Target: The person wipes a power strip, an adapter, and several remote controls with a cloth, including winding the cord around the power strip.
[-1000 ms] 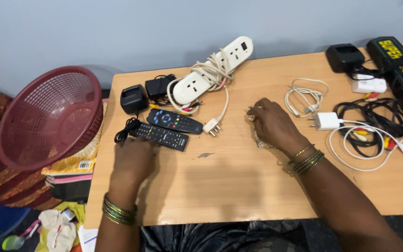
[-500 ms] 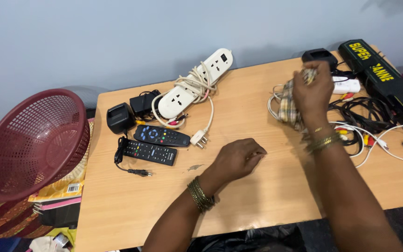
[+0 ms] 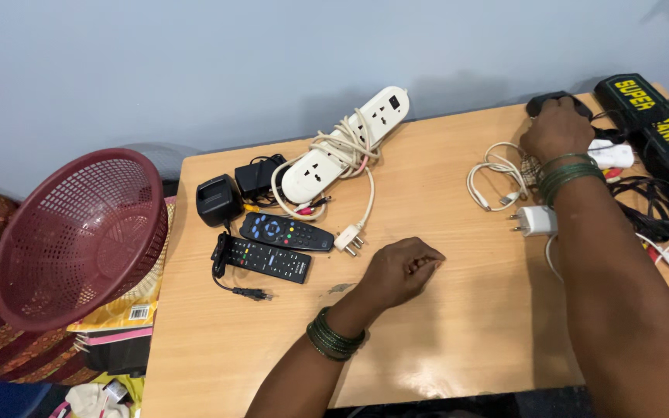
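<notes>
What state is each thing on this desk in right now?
Left hand: loose fist, resting on table.
Right hand: on black adapter.
Power strip: unplugged, cord wrapped around.
Red basket: tipped sideways, empty.
Two remotes: lying flat.
White charger: unplugged.

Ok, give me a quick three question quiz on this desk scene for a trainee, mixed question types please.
1. True or false: the left hand rests closed on the table.
2. What does the right hand reach onto?
A. a black adapter
B. a red mug
3. How many remote controls lie beside the white power strip?

Key: 1 true; 2 A; 3 two.
</notes>
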